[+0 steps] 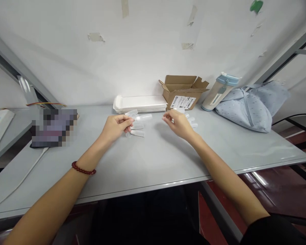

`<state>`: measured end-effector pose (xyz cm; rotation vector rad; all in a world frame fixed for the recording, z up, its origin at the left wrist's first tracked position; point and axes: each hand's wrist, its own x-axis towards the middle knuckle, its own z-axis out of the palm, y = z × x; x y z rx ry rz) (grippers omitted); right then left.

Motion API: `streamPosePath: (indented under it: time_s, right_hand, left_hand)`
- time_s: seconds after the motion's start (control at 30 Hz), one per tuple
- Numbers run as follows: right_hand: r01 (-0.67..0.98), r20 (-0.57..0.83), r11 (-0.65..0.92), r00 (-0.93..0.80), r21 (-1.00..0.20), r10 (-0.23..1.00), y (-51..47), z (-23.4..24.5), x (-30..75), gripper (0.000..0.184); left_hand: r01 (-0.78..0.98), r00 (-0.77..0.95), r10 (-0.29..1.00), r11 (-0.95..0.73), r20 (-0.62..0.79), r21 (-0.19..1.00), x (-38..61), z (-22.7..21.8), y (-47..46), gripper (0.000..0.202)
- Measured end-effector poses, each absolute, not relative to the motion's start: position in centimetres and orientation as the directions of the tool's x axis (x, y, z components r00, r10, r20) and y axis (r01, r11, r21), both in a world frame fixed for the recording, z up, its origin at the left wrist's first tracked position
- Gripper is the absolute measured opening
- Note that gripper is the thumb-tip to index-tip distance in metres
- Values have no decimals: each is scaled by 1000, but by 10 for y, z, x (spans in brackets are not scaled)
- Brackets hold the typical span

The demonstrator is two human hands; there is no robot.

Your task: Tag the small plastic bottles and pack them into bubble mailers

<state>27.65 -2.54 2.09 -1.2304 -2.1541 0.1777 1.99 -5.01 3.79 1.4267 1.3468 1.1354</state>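
Observation:
My left hand point(117, 126) is closed in a pinch on a small clear plastic tube point(142, 117) that points right. More clear tubes point(136, 132) lie on the table just under and beside that hand. My right hand point(177, 123) hovers to the right with fingers curled; a small clear piece point(179, 110) sits at its fingertips, and I cannot make out whether it is held. A few more clear tubes point(192, 121) lie behind the right hand. A red bead bracelet point(83, 169) is on my left wrist.
A stack of white trays point(140, 103) and an open cardboard box point(183, 91) stand at the back by the wall. A tilted bottle point(219, 92) leans on a pale blue bag point(252, 105) at the right. A blurred object point(53, 127) and white cable point(28, 173) lie left.

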Motion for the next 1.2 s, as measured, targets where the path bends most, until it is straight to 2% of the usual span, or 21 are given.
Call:
streamPosePath:
  time_s: [0.13,0.23,0.57,0.7,0.83,1.2]
  right_hand:
    - [878,451,457,-355,-138,819,-6,13,302,25]
    - [907,397,418,-367,-48,842,1,8,311,32]
    - [950,243,311,-300,-8,923,-1,11,309,35]
    - [966,250,255,-257,37,934,-1,10,307,35]
    - [978,255,199,-208,61,944,-2,11,306,36]
    - [980,273,198,-192,5,943,1,9,307,34]
  left_hand:
    - [180,-192,980,-17,52,984,8,27,-36,14]
    - [166,-243,970,18,24,986,4,19,-29,13]
    - [169,-262,965,21,25,985,6,5,-22,26]
    - [163,-271,963,27,18,986,7,8,-24,35]
    - [170,-273,962,20,28,985,8,10,-25,36]
    - [155,-274,961,11,33,988,13,15,-30,30]
